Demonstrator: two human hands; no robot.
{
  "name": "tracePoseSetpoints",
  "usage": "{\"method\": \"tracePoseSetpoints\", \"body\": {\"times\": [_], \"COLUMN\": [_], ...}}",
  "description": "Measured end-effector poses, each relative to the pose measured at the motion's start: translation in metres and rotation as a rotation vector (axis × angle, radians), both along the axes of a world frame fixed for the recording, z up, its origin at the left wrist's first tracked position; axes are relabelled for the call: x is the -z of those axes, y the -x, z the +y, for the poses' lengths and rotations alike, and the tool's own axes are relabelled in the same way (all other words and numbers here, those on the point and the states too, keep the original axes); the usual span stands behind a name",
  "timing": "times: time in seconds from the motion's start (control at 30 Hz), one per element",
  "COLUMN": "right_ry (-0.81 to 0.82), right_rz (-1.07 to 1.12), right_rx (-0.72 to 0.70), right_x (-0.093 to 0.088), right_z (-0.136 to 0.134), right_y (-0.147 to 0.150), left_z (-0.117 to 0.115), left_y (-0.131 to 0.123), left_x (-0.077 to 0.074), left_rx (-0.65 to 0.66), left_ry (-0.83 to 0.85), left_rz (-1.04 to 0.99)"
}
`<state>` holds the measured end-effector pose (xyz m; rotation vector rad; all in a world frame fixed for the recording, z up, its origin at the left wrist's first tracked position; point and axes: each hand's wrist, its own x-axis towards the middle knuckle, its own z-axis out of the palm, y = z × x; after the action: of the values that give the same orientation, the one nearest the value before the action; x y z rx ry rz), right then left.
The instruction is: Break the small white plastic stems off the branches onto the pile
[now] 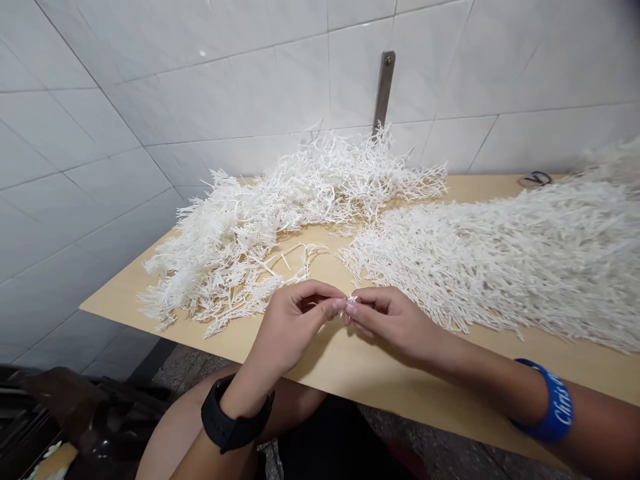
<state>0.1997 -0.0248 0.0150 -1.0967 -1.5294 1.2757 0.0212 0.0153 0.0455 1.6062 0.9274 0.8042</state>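
From the head view, the left hand (293, 322) and right hand (395, 322) meet above the front edge of the light wooden desk (360, 373), fingertips together, pinching a small white sprig (352, 300) that the fingers mostly hide. A thin branched piece (295, 259) lies just beyond the left hand. A large heap of white branching sprigs (260, 227) spreads from near the desk's left corner toward its back edge, and a denser white fringed mass (500, 260) covers the right side, running out of view. Both piles remain large, with only that one bit in hand. A black watch (235, 417) circles the left wrist, a blue wristband (550, 403) the right.
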Motion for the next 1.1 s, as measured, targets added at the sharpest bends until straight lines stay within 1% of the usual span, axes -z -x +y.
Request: {"method": "tracePoseSetpoints", "body": {"times": [0.1, 0.2, 0.33, 0.43, 0.53, 0.57, 0.63, 0.67, 0.7, 0.73, 0.77, 0.8, 0.83, 0.93, 1.03, 1.1], "right_ry": [-0.033, -0.06, -0.12, -0.153, -0.192, -0.21, -0.251, -0.268, -0.277, -0.28, -0.282, -0.289, -0.307, -0.388, -0.385, -0.377], "right_rz": [0.018, 0.048, 0.017, -0.023, -0.084, -0.103, -0.15, -0.173, -0.192, -0.208, -0.227, -0.255, -0.302, -0.579, -0.869, -0.923], "right_rx": [-0.026, -0.073, -0.087, -0.064, -0.035, -0.027, -0.033, -0.048, -0.067, -0.082, -0.081, -0.058, -0.013, 0.184, 0.306, 0.337], "right_x": [-0.002, -0.005, -0.008, -0.01, -0.014, -0.015, -0.017, -0.018, -0.017, -0.017, -0.015, -0.013, -0.012, -0.008, -0.009, -0.011], "right_z": [0.0, 0.001, 0.006, 0.01, 0.01, 0.009, 0.003, 0.0, -0.003, -0.004, -0.004, -0.003, 0.001, 0.015, 0.024, 0.024], "right_y": [0.001, 0.003, 0.007, 0.009, 0.008, 0.007, 0.005, 0.004, 0.003, 0.002, 0.001, -0.001, -0.003, -0.012, -0.021, -0.024], "left_z": [-0.001, -0.001, 0.0, -0.003, 0.0, 0.004, 0.016, 0.023, 0.029, 0.034, 0.037, 0.037, 0.035, 0.022, 0.012, 0.011], "left_y": [-0.002, -0.002, -0.002, -0.005, -0.007, -0.005, 0.004, 0.01, 0.017, 0.023, 0.027, 0.029, 0.028, 0.014, -0.001, -0.005], "left_x": [0.004, 0.007, 0.006, 0.003, 0.003, 0.003, 0.002, 0.001, -0.001, -0.003, -0.005, -0.006, -0.007, -0.002, 0.007, 0.01], "left_rx": [-0.04, -0.137, -0.223, -0.249, -0.258, -0.261, -0.324, -0.396, -0.497, -0.562, -0.583, -0.536, -0.472, -0.296, -0.228, -0.227], "left_ry": [-0.027, -0.087, -0.158, -0.153, -0.103, -0.083, -0.043, -0.033, -0.022, -0.024, -0.039, -0.033, -0.03, -0.069, -0.048, -0.005], "left_rz": [-0.018, -0.019, 0.006, -0.013, -0.076, -0.104, -0.209, -0.293, -0.409, -0.518, -0.586, -0.586, -0.544, -0.36, -0.273, -0.251]}}
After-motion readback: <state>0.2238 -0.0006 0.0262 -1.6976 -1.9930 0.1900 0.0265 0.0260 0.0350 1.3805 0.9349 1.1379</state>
